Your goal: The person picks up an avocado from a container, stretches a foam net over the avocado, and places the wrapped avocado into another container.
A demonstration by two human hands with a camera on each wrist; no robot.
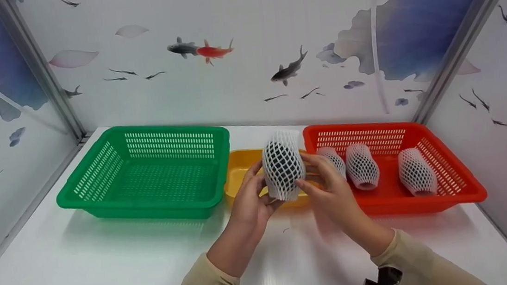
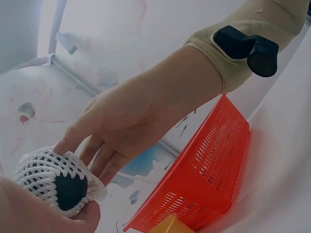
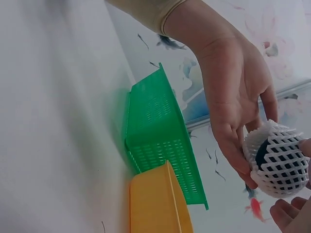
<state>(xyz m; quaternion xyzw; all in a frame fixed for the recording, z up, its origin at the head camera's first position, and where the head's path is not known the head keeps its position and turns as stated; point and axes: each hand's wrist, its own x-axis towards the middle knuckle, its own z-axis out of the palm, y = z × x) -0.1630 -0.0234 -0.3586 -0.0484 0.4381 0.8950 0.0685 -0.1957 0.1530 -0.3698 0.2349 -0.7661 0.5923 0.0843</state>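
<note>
A white foam net sleeve (image 1: 284, 170) with a dark, smooth, rounded thing (image 2: 71, 190) inside it is held upright between both hands. My left hand (image 1: 251, 203) grips it from the left and below. My right hand (image 1: 332, 188) pinches its right side, thumb in front and fingers behind. Through the open end of the sleeve, part of the dark surface shows bare in both wrist views. What kind of thing it is, I cannot tell. The hands are above the front of a yellow basket (image 1: 238, 166).
At the left stands a green basket (image 1: 148, 209) with slotted walls. A red basket (image 1: 413, 204) at the right holds three pale foam net sleeves (image 1: 362, 167), with no dark contents showing. Printed panels wall the white table (image 1: 121, 271) at the back and sides.
</note>
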